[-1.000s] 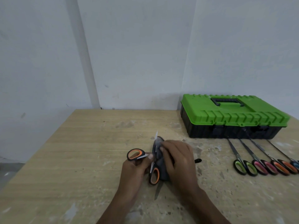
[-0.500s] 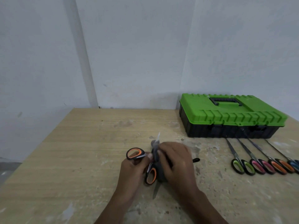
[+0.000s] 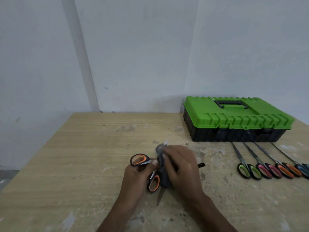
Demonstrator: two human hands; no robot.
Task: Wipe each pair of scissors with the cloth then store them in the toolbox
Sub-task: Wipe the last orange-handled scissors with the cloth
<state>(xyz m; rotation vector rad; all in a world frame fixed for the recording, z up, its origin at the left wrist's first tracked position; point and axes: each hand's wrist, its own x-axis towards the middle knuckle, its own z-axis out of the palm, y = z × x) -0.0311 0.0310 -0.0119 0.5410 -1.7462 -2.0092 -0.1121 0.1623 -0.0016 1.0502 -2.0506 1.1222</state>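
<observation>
Wooden table [image 3: 80,164] carries a green toolbox [image 3: 234,117] and four scissors [image 3: 260,168].

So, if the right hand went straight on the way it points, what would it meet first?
Likely nothing soon: the right hand, gripping the cloth round the scissors, points away and left over bare table toward the wall; the toolbox sits off right.

No text, label or number reads clearly; any marking on the toolbox [image 3: 234,118] seems too blurred to tell
</observation>
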